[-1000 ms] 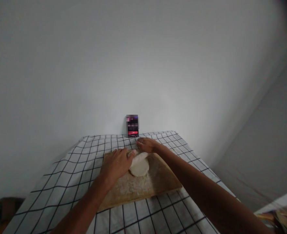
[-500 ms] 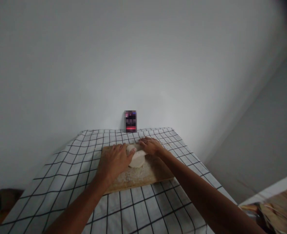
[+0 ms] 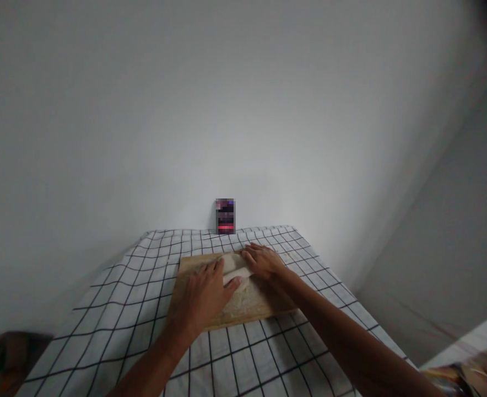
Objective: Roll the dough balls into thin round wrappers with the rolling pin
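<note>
A piece of pale dough (image 3: 229,261) lies on a floured wooden board (image 3: 247,315). Across it runs a pale bar, which looks like a rolling pin (image 3: 238,274); its ends are hidden under my hands. My left hand (image 3: 207,285) lies over the left end, fingers pointing forward and thumb stretched toward the middle. Over the right end, my right hand (image 3: 264,261) is curved with its fingers bent to the left. Both palms face down and are hidden. Loose flour shows on the board just in front of the bar.
A white tablecloth (image 3: 136,300) with a black grid covers the table. At its far edge an upright, pixelated phone-like object (image 3: 226,216) leans against the white wall (image 3: 243,110). A dark box-like thing (image 3: 16,353) stands low left; blurred items (image 3: 466,377) lie low right.
Both hands and the bar have come nearer to me over the board. More dough shows beyond the bar, less in front of it. The whole view has shifted slightly down and right.
</note>
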A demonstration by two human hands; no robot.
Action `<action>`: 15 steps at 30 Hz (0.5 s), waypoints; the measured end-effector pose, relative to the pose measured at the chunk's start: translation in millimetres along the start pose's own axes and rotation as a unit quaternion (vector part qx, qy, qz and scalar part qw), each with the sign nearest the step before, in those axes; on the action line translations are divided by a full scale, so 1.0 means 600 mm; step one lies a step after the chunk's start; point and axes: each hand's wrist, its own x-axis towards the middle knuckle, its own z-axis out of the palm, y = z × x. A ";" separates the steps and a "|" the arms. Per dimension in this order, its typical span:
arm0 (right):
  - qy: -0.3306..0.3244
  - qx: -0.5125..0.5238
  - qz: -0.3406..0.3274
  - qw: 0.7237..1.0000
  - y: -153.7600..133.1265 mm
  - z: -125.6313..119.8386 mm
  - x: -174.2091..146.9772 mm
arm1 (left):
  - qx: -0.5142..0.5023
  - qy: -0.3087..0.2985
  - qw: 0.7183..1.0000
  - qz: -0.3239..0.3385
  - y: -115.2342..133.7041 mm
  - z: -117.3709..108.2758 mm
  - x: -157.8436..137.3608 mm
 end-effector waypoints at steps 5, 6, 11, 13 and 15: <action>-0.056 0.072 -0.019 0.996 0.010 -0.002 0.099 | -0.009 -0.018 1.000 0.004 -0.024 -0.015 0.047; -0.061 0.085 -0.026 0.994 0.012 0.000 0.115 | -0.013 -0.022 1.000 0.003 -0.029 -0.016 0.055; -0.076 0.124 -0.039 0.989 0.025 0.013 0.168 | -0.030 -0.059 0.998 -0.021 -0.045 -0.023 0.088; -0.079 0.124 -0.029 0.989 0.027 0.016 0.178 | -0.031 -0.078 0.996 -0.037 -0.048 -0.026 0.097; -0.084 0.102 -0.033 0.991 0.026 0.017 0.183 | -0.035 -0.091 0.994 -0.044 -0.049 -0.026 0.104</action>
